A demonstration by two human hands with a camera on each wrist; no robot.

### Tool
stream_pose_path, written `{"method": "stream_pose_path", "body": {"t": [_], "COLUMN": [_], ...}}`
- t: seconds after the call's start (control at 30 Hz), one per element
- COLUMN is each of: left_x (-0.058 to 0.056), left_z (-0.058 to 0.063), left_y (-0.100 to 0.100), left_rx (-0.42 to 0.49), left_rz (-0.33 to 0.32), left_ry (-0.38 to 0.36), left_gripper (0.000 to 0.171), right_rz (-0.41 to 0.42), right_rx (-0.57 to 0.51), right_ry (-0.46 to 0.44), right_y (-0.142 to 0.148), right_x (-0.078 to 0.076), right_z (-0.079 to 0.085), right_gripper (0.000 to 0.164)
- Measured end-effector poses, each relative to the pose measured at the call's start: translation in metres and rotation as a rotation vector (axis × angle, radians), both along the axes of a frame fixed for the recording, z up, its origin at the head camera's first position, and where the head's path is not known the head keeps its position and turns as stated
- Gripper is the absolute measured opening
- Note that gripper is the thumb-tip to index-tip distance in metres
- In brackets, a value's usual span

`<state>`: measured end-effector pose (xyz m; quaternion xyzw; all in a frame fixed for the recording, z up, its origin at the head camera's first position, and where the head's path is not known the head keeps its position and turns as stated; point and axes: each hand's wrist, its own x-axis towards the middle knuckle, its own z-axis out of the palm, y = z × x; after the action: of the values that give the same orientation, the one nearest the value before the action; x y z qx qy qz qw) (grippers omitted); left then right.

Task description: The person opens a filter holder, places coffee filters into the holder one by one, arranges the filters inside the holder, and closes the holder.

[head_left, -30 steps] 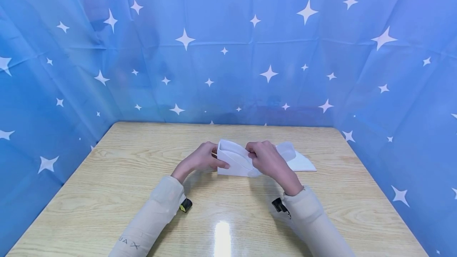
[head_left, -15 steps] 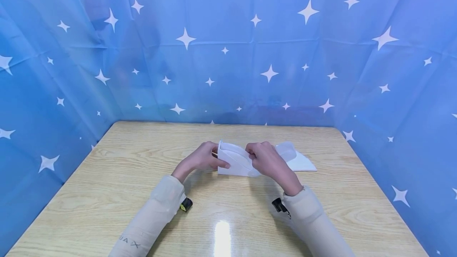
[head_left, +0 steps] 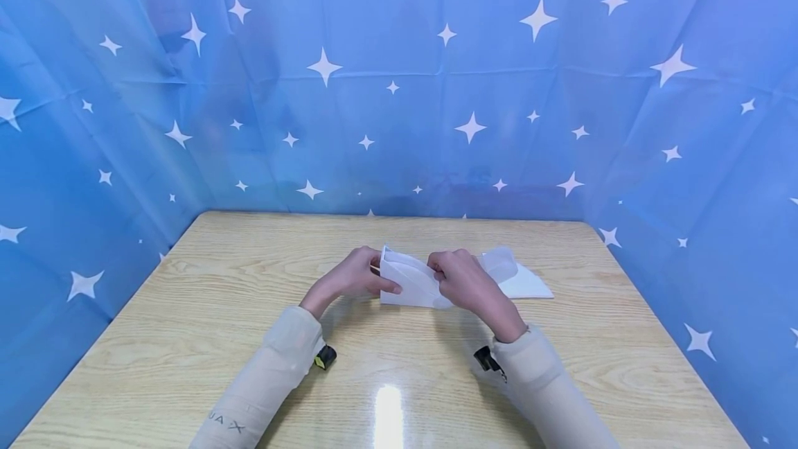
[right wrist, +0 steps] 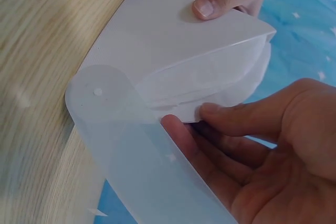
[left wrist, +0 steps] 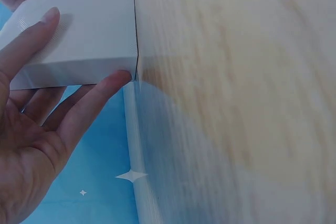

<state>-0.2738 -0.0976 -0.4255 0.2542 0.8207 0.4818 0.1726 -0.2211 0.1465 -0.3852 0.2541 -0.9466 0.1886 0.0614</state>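
A white wedge-shaped holder [head_left: 405,286] with a curved open top stands on the table. My left hand [head_left: 358,274] grips its tall end, thumb on the near side and fingers behind, as the left wrist view confirms. A translucent plastic cover [right wrist: 142,156] is joined by a round pivot at the holder's low corner and swings outward. White thin sheets, which look like paper, show inside the holder's opening [right wrist: 220,77]. My right hand [head_left: 464,281] pinches their edge between thumb and index finger at the opening; the exact contact is partly hidden.
A flat white fan-shaped stack [head_left: 526,285] lies on the table just right of the holder, partly behind the cover. The wood-grain table [head_left: 249,255] ends at a blue star-patterned curtain [head_left: 399,33] at the back and sides.
My right hand has shifted very slightly left, and the gap showing in the holder's opening looks narrower. The left hand keeps its grip, and the holder stays in place.
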Motion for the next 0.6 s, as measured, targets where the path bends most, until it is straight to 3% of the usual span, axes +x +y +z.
{"method": "stream_pose_path", "body": {"t": [0.6], "left_x": [-0.0011], "left_z": [0.0000], "left_y": [0.0001], "left_rx": [-0.001], "left_rz": [-0.008], "left_ry": [0.011], "left_gripper": [0.031], "right_rz": [-0.003], "right_rx": [0.030], "right_ry": [-0.051], "right_y": [-0.0031], "right_x": [0.0017], "right_z": [0.0008], "right_gripper": [0.030]}}
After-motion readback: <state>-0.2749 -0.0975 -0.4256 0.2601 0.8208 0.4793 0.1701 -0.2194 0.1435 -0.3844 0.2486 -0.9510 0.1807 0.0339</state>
